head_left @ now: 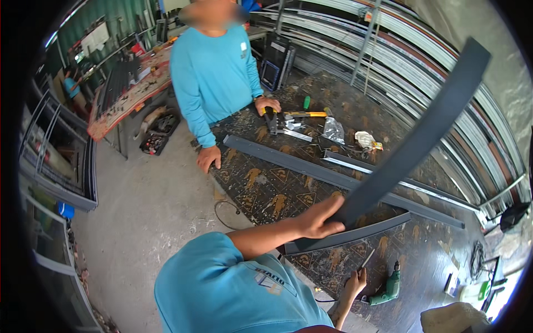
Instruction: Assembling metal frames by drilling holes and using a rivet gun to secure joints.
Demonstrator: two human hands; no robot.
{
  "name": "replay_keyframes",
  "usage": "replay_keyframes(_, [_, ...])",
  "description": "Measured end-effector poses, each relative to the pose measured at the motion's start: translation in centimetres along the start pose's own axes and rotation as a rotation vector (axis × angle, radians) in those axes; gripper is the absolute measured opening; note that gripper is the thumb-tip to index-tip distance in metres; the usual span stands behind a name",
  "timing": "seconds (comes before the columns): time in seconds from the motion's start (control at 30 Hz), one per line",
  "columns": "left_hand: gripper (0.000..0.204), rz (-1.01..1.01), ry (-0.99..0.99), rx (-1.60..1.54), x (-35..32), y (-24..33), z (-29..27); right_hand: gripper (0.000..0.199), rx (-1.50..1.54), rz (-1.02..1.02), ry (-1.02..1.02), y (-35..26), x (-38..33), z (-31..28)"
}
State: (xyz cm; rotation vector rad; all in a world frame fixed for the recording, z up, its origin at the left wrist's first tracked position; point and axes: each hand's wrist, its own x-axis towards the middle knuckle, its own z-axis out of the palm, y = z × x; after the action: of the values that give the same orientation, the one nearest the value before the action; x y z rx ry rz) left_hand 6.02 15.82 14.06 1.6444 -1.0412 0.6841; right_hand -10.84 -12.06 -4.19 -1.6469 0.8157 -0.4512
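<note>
Big dark table [425,250], long gray bar [423,136] slanting up over it, green drill [391,288] lying on the table, left hand [321,218] with fingers gripping the bar's low end, right hand [354,284] near the drill, its fingers wrapped around a thin stick [367,259]

Long metal profiles [333,47] are filling rack [366,41] at right rear; co-worker [214,77] in blue shirt is standing; dark strips [119,80] are lying across red counter [102,126] at left; black crate [168,139] is sitting on floor [136,194].
</note>
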Motion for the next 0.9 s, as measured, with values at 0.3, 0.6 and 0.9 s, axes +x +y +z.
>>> replay_keyframes(0.3, [0.05,-0.357,0.296,0.523,-5.7,-0.1,-14.4,0.051,-0.648,-0.369,0.209,-1.2,-0.3,2.7])
replay_keyframes(0.6, [0.052,-0.291,0.284,0.642,-8.5,-7.8,-26.7,0.038,-0.559,-0.62,-0.171,-11.9,-3.6,19.9])
replay_keyframes(0.9, [0.049,-0.544,0.051,0.531,-13.3,-10.4,-38.4,0.064,-1.034,-0.804,-0.601,-14.1,2.0,44.9])
